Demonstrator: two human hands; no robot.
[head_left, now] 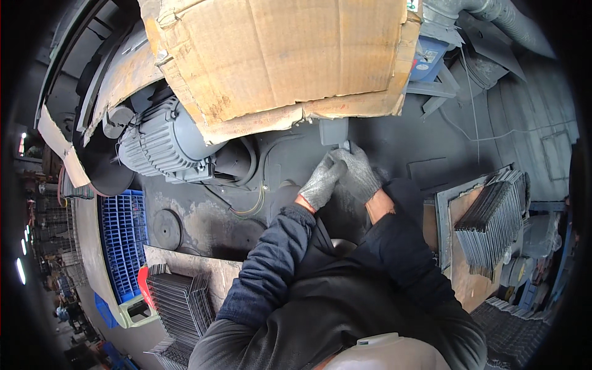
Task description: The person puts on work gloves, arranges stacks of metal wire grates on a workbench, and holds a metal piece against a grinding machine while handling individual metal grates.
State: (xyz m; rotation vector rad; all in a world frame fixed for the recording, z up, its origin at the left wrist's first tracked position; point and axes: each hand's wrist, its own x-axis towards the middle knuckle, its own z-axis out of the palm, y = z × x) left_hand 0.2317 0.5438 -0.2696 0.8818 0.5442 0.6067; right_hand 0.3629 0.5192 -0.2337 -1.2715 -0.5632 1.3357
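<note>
My left hand (pixel 320 181) and my right hand (pixel 359 173), both in grey work gloves, meet in front of me below the cardboard's lower edge. Their fingers are closed in a pinch at the lower end of a small flat grey metal plate (pixel 333 132). The plate's upper end reaches up to the cardboard sheet (pixel 277 61), which hides what lies behind it. The fingertips overlap, so the exact grip of each hand is partly covered.
A grey electric motor (pixel 163 139) with cables stands at the left. Stacked dark metal plates sit at the lower left (pixel 182 302) and on a board at the right (pixel 493 222). A blue plastic crate (pixel 124 237) is farther left. A ribbed duct (pixel 509 21) runs at the upper right.
</note>
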